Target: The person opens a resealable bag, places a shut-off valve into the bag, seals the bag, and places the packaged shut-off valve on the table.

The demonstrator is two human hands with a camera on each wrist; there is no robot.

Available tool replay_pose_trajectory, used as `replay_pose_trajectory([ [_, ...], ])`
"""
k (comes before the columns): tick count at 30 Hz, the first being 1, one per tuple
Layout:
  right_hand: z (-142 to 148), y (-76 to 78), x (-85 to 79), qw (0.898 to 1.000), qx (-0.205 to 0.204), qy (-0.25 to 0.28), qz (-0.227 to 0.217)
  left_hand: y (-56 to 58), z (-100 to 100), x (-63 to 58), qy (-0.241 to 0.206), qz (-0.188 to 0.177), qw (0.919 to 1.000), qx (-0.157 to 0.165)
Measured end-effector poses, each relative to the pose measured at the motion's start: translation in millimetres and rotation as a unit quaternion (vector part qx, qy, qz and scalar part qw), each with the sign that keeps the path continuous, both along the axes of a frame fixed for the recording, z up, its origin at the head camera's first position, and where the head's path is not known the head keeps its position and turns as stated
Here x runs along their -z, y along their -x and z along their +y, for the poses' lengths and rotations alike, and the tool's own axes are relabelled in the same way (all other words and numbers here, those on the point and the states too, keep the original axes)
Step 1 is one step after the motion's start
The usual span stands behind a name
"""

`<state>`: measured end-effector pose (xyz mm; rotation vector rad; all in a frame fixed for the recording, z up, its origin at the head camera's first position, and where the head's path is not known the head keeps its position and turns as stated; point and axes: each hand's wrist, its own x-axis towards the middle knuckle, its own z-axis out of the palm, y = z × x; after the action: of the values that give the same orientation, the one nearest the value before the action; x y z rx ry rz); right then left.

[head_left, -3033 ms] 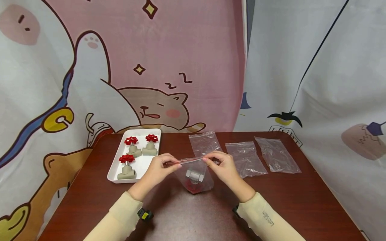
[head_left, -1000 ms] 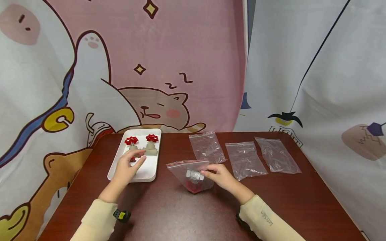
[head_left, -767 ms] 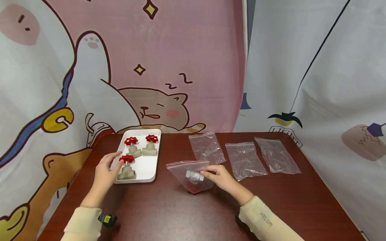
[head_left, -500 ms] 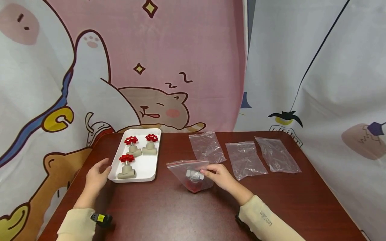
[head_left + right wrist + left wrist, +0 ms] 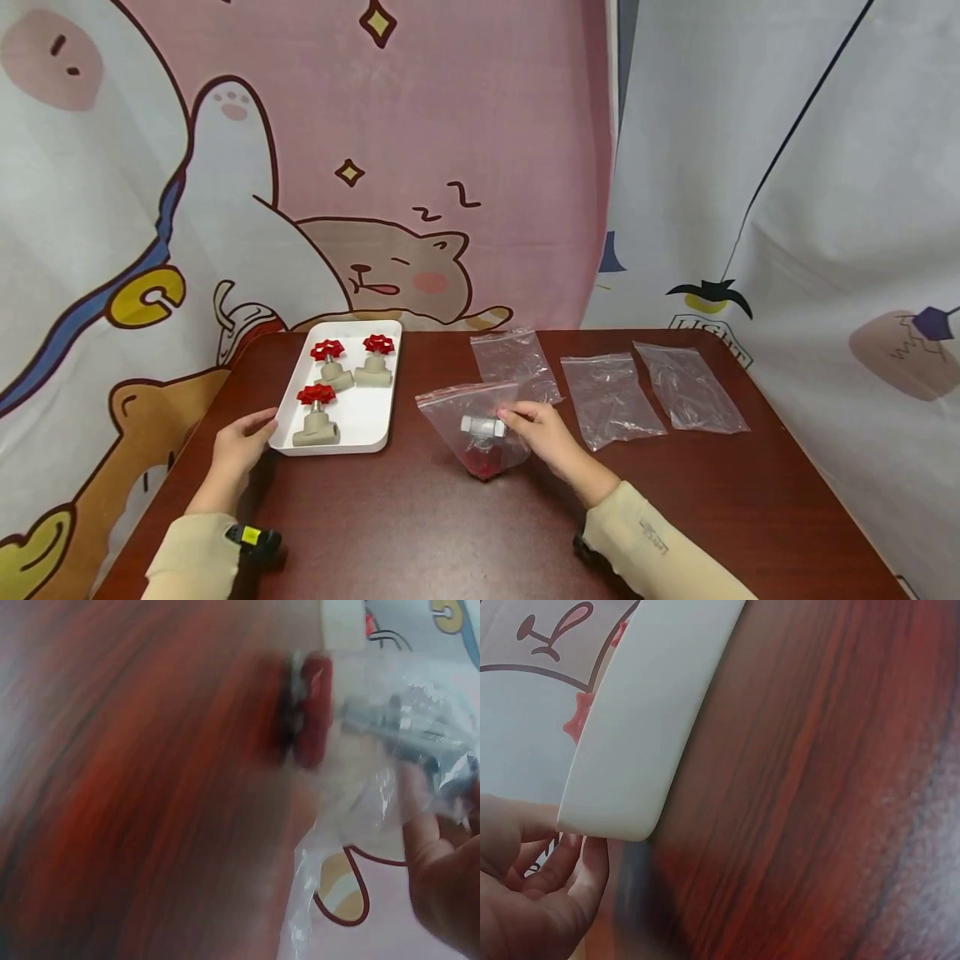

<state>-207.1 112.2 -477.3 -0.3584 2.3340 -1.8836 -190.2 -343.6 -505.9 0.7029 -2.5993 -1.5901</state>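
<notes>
My right hand (image 5: 546, 433) pinches a clear zip-lock bag (image 5: 442, 408) at its right side, through the plastic by the fitting. Inside lies a valve (image 5: 483, 427) with a metallic grey body on top and its red handwheel (image 5: 315, 711) pointing down. In the right wrist view the bag hangs blurred beside the fingers. My left hand (image 5: 238, 454) holds the left front corner of a white tray (image 5: 363, 425), with fingers on its rim and below it in the left wrist view. Three beige valves with red handwheels, one of them a front valve (image 5: 317, 427), stand in the tray.
Three more clear zip-lock bags lie flat on the brown table (image 5: 420, 533): a left bag (image 5: 513, 362), a middle bag (image 5: 611, 396) and a right bag (image 5: 690, 387). A printed curtain (image 5: 480, 125) hangs behind the table.
My left hand let go of the bag's top strip, passed over the tray and went left to its corner. My right hand moved down to the bag's side and has just raised it slightly.
</notes>
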Motion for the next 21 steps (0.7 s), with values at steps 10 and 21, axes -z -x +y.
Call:
replay_pose_trajectory([
  [10, -30.2, 17.5, -0.9, 0.975, 0.036, 0.113, -0.19, 2.7, 0.9, 0.4, 0.004, 0.012, 0.9999, -0.009],
  [21, -69.3, 56.7, 5.5, 0.954, 0.056, 0.159, -0.247, 2.0, 5.7, 0.9, 0.035, 0.03, 0.9985, -0.031],
])
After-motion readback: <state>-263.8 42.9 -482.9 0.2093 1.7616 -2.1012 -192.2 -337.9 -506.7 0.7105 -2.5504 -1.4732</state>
